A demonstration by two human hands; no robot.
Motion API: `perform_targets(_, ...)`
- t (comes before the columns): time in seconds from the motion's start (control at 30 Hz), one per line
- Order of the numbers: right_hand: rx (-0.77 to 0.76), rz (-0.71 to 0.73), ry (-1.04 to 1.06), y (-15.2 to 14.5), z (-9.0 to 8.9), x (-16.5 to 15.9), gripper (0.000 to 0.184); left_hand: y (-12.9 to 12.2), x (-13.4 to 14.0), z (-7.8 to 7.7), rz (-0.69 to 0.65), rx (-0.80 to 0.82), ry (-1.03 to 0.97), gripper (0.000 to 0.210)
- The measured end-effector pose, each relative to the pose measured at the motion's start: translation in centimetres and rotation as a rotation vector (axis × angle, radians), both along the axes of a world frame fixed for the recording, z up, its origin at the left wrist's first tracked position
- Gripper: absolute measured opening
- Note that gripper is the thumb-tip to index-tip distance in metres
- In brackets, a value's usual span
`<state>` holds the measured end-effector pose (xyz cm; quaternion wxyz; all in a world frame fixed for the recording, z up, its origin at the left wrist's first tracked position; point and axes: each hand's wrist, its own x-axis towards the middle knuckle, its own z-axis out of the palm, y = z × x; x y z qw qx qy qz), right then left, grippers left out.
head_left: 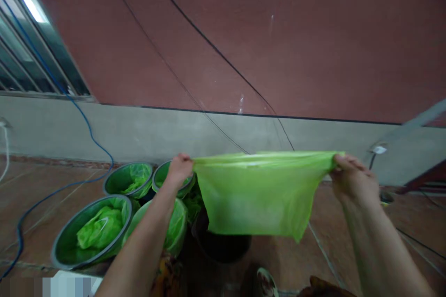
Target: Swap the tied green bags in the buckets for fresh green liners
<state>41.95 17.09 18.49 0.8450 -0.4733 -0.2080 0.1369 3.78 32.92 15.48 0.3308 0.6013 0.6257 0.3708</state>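
Note:
A light green plastic bag (258, 199) is stretched wide in the air in front of me. My left hand (181, 168) pinches its top left corner, and my right hand (355, 180) grips the top right corner. The bag's lower part hangs down over a dark bucket (228, 248), hiding most of its rim and inside. Just left of the bag, partly behind my left arm, stand a green-lined bin (177, 229) and another lined bin (160, 172).
Farther left are a grey-rimmed bin (59, 241) with a crumpled green bag (101, 227) inside and another lined bin (114, 177). A blue hose (92, 134) runs down the wall onto the tiled floor (45, 199). A grey pipe (423, 116) slants at right.

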Motion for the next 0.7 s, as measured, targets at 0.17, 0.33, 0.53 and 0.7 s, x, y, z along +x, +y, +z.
perform_targets(0.17, 0.122, -0.44, -0.594, -8.6, 3.4, -3.3, 0.017, -4.0, -3.4, 3.7, -0.001, 0.593, -0.554, 0.015)
perform_targets(0.33, -0.682, 0.256, -0.811, -15.3, -13.2, -7.2, 0.028, -8.0, -6.6, -6.7, 0.053, 0.031, 0.063, 0.012)
perform_targets(0.53, -0.706, 0.396, -0.804, -18.9, -19.2, -12.1, 0.028, -8.3, -8.7, -8.7, 0.09, 0.039, 0.401, 0.014)
perform_targets(0.7, -0.631, 0.458, -0.729, -20.1, -18.1, -15.4, 0.028, -8.0, -10.4, -7.7, 0.148, 0.001, 0.293, 0.01)
